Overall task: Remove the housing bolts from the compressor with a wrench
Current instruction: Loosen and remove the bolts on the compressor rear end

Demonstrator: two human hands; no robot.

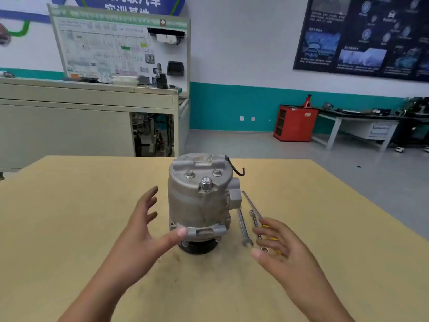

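The grey cast-metal cylindrical compressor (199, 201) stands on end at the centre of the frame, its black pulley (197, 248) down on the pale yellow wooden bench (69, 217). Three silver hex-headed housing bolts (206, 184) show on its upper face, all seated; none is removed. Just right of the body lie slim steel wrenches (243, 226), side by side, with a yellow-handled tool (266, 226) partly hidden beneath the right hand (276, 247). That hand hovers over the tools with fingers straight and relaxed, gripping nothing; whether it touches them cannot be told. The left hand (139, 231), left of the compressor, is spread open beside the body, thumb reaching towards the lower flange; contact there is unclear.

Assessment: work on the bolts is not begun.

Risks: the compressor rests on a narrow round pulley and appears unclamped, so wrench torque could spin or topple it unless the left hand braces it firmly. A wrong-sized wrench taken from the group could slip and round a bolt head, or drive knuckles into the casting.
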